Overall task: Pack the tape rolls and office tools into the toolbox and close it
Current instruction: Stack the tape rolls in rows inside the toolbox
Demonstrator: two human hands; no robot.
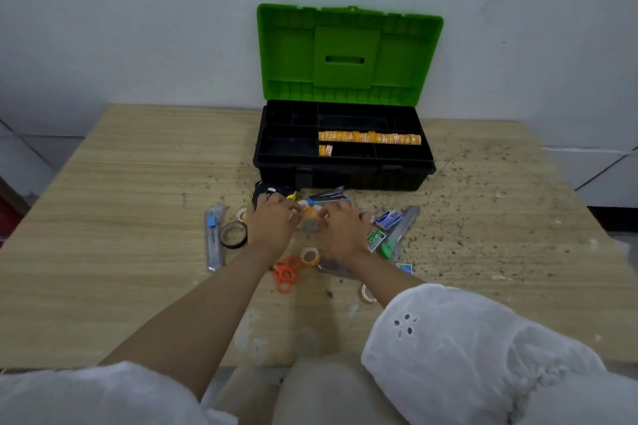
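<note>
1. Toolbox (345,178) sits open at the counter's (121,166) far edge, green lid (348,55) upright, orange tape rolls (369,137) lined up inside.
2. Left hand (272,222) and right hand (340,229), mid-counter just beyond orange scissors (286,274), appear to pinch 1 small orange roll (309,212) between them.

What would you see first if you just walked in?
The bright green lid of the open toolbox, standing up at the far side of the table. Next, the row of orange tape rolls inside it, and the left hand and right hand over the scattered tools in front.
</note>
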